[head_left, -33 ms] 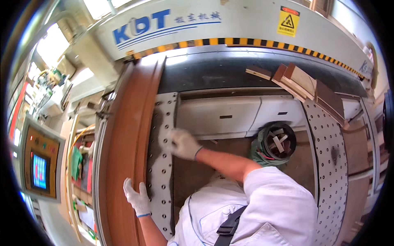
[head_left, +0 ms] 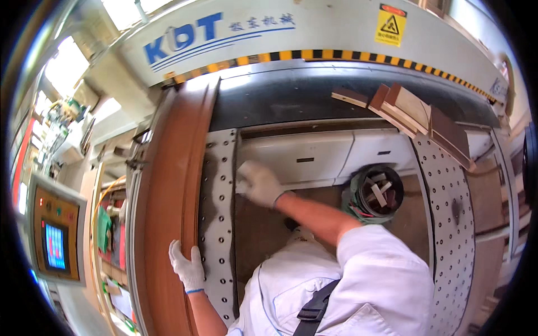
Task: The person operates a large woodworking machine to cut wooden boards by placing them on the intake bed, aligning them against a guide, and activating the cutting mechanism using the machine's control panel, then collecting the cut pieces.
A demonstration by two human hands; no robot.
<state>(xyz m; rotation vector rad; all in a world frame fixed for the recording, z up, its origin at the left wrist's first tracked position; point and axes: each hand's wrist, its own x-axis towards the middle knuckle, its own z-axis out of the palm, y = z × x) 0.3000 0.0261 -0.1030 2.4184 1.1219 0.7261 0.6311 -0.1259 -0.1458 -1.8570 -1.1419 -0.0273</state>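
Reddish-brown long wooden board lies just left of the perforated grey metal strip, left hand curled on its edge, right hand resting flat, holding nothing, beyond the strip's right edge; I'd keep it flush.

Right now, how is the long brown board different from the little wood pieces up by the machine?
The long brown board is one long, curved-looking plank, gripped at its edge by the left hand. The small wood pieces are short, stacked unevenly, and no hand touches them. The right hand rests elsewhere. Both are brown wood.
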